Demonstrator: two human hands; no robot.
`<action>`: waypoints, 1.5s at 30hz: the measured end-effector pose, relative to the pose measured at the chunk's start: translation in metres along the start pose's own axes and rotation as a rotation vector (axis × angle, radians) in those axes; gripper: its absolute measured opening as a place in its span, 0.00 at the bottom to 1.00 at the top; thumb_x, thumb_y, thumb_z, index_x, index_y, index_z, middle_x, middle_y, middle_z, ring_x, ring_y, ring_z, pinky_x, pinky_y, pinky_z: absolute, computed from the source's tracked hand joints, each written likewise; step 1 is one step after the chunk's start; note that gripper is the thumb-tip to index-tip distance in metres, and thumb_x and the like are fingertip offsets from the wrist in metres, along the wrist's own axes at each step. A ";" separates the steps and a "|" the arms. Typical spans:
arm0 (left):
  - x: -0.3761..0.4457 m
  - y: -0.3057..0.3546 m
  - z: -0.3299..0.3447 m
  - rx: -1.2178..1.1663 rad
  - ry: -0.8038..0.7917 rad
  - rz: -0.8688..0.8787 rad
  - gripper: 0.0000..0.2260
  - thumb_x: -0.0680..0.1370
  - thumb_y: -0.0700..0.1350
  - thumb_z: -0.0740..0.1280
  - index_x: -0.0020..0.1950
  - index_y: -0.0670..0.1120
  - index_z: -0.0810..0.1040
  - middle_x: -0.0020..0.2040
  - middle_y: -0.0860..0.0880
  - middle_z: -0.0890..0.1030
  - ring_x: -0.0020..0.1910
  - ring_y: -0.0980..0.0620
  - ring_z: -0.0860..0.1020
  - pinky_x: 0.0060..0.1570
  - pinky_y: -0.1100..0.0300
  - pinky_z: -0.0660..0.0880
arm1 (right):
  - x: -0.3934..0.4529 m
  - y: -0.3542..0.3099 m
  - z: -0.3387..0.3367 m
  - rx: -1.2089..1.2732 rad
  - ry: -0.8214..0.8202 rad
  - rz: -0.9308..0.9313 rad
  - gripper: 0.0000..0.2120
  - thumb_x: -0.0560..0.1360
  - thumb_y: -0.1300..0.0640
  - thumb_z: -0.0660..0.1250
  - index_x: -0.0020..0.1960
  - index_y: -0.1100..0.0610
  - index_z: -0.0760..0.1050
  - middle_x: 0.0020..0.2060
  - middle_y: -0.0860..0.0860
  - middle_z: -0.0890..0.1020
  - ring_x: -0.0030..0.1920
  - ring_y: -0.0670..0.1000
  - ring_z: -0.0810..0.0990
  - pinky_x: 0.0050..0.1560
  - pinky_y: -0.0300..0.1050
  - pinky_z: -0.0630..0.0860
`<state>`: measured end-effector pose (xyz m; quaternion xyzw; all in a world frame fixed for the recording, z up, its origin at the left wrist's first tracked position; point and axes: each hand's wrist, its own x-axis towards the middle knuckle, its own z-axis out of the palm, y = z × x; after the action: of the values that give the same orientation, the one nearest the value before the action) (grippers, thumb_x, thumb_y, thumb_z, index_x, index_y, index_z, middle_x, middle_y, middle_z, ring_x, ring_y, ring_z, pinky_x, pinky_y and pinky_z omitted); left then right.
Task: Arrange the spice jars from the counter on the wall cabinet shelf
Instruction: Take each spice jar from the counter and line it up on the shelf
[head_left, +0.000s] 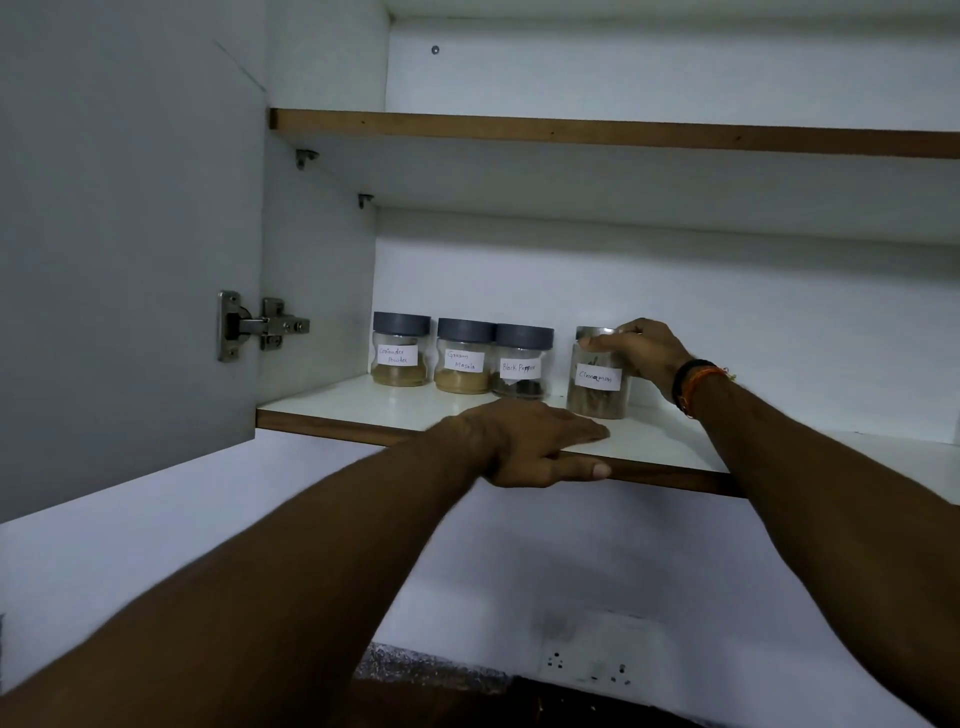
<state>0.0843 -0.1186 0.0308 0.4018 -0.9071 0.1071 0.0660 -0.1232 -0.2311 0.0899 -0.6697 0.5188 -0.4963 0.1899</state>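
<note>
1. While the cabinet door (130, 234) stands open at the left, four spice jars sit upright on the lower shelf (363, 410), toward its far side.
2. From the left, the coriander jar (400, 349), the masala jar (464, 356) and the pepper jar (522, 362) form a row; the masala and pepper jars touch, and the coriander jar stands just beside them.
3. Each of these three has a grey lid and a white handwritten label.
4. Right of the row, with a small gap, stands the cinnamon jar (597, 382), a little nearer than the others.
5. Around its top the right hand (641, 351) is curled from the right and far side, the thumb lying across the front just under the lid, so the jar's body hangs below and left of the palm, its base on the shelf.
6. Cord bands (696, 382) circle the right wrist.
7. Near the shelf's front edge, the left hand (530, 441) lies flat, fingers straight on top and the thumb tucked under the wooden edge, holding no jar; the cinnamon jar stands just beyond its fingertips.
8. Below, a wall socket (589, 665) is dimly visible.
</note>
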 end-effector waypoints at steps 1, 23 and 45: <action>0.000 0.000 0.000 -0.001 0.003 -0.001 0.30 0.81 0.66 0.51 0.80 0.55 0.57 0.79 0.49 0.63 0.77 0.47 0.64 0.75 0.47 0.59 | 0.003 0.001 0.001 0.004 0.001 0.003 0.20 0.66 0.48 0.80 0.47 0.59 0.77 0.51 0.60 0.85 0.53 0.61 0.84 0.60 0.60 0.81; 0.001 0.000 -0.001 -0.030 -0.011 -0.001 0.30 0.81 0.65 0.51 0.81 0.55 0.57 0.79 0.50 0.63 0.78 0.48 0.61 0.77 0.46 0.57 | 0.031 0.012 0.020 -0.116 0.056 -0.048 0.25 0.70 0.43 0.78 0.56 0.61 0.78 0.53 0.58 0.83 0.56 0.61 0.81 0.61 0.61 0.79; 0.001 0.000 -0.002 -0.014 -0.003 0.005 0.29 0.82 0.65 0.51 0.81 0.54 0.57 0.79 0.49 0.64 0.77 0.48 0.62 0.76 0.46 0.59 | 0.030 0.018 0.026 -0.145 0.097 -0.033 0.32 0.72 0.39 0.75 0.64 0.60 0.74 0.59 0.57 0.81 0.58 0.60 0.80 0.54 0.52 0.79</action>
<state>0.0840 -0.1186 0.0327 0.3991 -0.9090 0.1002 0.0670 -0.1105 -0.2713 0.0782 -0.6653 0.5507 -0.4925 0.1075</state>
